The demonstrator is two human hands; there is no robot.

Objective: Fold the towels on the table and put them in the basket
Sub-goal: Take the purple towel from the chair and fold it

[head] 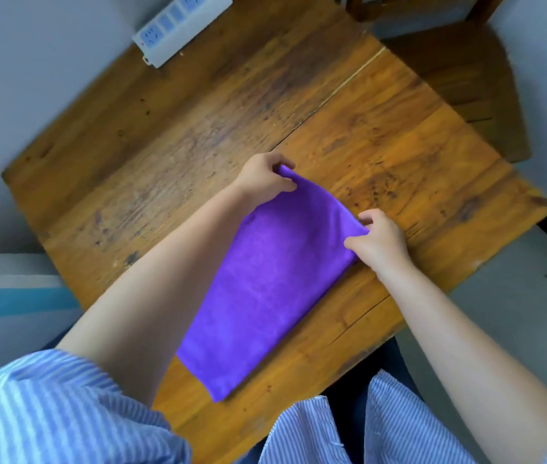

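A purple towel (265, 283) lies as a long folded strip on the wooden table (171, 135), running from the near edge toward the middle. My left hand (263, 177) pinches the far left corner of the strip. My right hand (381, 241) pinches the far right corner. The far edge is lifted slightly off the wood between the two hands. No basket is in view.
A white power strip (178, 25) lies at the table's far left corner by the wall. A wooden chair (459, 72) stands beyond the table's right side. Grey floor shows to the right of the table.
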